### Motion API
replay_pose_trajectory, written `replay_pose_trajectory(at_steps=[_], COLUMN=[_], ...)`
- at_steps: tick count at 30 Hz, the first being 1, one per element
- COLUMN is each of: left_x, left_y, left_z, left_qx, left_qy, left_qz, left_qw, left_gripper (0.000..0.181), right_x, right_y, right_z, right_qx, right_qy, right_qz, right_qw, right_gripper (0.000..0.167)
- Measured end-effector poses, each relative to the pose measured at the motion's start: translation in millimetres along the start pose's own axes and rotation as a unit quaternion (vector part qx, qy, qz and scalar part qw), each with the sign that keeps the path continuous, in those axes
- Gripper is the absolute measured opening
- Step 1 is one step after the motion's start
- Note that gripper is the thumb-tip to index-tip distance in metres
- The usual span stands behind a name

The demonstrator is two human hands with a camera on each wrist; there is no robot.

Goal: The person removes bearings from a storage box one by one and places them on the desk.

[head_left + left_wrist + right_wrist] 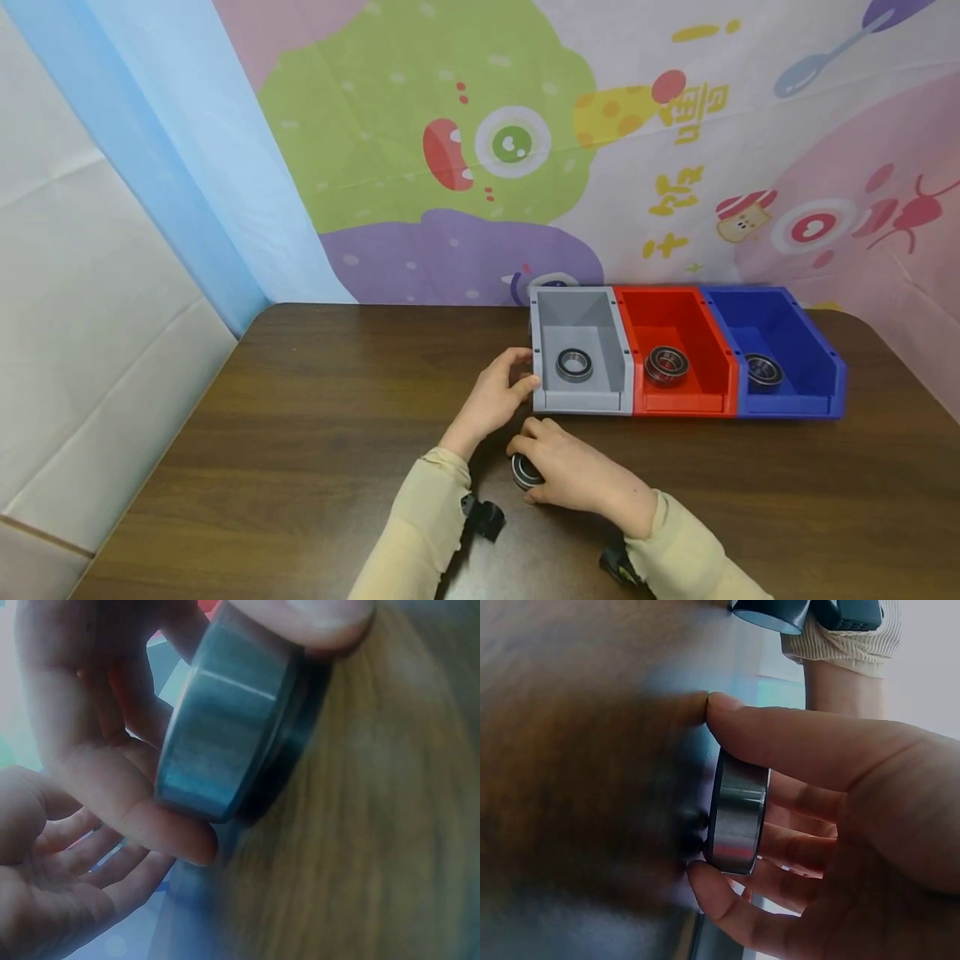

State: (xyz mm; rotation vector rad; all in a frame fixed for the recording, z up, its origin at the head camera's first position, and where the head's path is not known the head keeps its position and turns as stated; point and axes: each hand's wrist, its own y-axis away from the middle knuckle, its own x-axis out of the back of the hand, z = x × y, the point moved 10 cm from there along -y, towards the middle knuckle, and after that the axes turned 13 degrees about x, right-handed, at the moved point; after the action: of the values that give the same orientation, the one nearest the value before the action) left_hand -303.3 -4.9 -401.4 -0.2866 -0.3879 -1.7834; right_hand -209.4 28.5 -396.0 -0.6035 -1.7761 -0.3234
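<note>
Holding the bearing is your right grip: thumb on one side of the outer rim, fingers on the other, i.e. a pinch across its width, w/ the palm turned down over it. Pls note the one relation which, I think, any next move depends on: the bearing is on the near side of the gray bin, approx. by its front left corner, outside and apart from the front wall, so this bin lies ahead of your right grip and a bit to the right. A ring has no long axis; its hole axis counts instead, & in the right wrist view the flat faces look approx. parallel to the bench. Whether it touches the bench or is slightly lifted, I can't tell. Your left grip is close also, but holds nothing: fingers loosely bent, resting at the outer left wall of the gray bin. Re: looks, the bearing is a short, thick ring, the outer side shiny silver w/ a bright reflection; in the head view its face is dark w/ thin silver circles, partly covered by your hand. Similar ones lie 1 per bin: gray-bin ring, red-bin ring in the red bin, blue-bin ring in the blue bin.
</note>
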Motion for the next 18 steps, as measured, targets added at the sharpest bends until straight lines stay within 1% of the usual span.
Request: replay_pose_trajectory(at_steps=[10, 18], left_x=[0.1, 0.3], left_y=[0.4, 0.1], left_z=[0.6, 0.1], left_qx=[-0.005, -0.002], left_qy=[-0.007, -0.010], left_qz=[0.003, 0.002], left_qw=[1.0000, 0.9999], left_gripper=[0.034, 0.035], right_x=[-1.0, -1.0], right_y=[0.3, 0.5], right_z=[-1.2, -0.7], right_qx=[0.003, 0.001], right_qy=[0.007, 0.005], right_qz=[-0.006, -0.007], right_qw=[0.9999, 1.0000], right_gripper=[0.046, 0.046])
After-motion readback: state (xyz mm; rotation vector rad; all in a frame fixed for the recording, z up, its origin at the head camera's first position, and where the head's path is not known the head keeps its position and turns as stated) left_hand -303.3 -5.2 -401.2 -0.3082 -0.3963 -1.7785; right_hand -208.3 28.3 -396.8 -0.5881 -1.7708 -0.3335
